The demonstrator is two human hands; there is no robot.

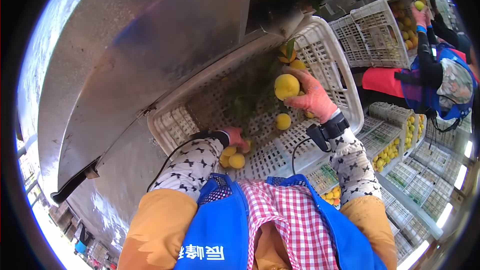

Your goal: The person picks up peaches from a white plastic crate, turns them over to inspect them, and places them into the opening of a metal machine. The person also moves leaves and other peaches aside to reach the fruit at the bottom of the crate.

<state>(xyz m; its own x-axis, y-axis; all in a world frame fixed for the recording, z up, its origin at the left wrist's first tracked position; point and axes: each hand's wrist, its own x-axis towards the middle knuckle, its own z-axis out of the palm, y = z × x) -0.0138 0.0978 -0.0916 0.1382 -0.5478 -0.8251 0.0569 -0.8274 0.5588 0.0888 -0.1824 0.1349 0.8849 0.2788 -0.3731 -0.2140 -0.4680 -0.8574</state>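
A white plastic crate [345, 95] lies tipped in front of me, with yellow fruit and green leaves [247, 95] inside. My right hand [312, 95], in a pink glove, grips a large yellow fruit [286, 86] near the crate's upper part. My left hand [236, 137], also gloved pink, reaches low into the crate and closes around small yellow fruit [234, 157] at its near edge. Another loose fruit [283, 121] rests on the crate's mesh between my hands.
A big curved metal chute [140, 60] fills the left and top. Several white crates [405, 180], some with yellow fruit, are stacked at right. A co-worker's gloved hand [421, 16] tips another crate [377, 32] of fruit at upper right.
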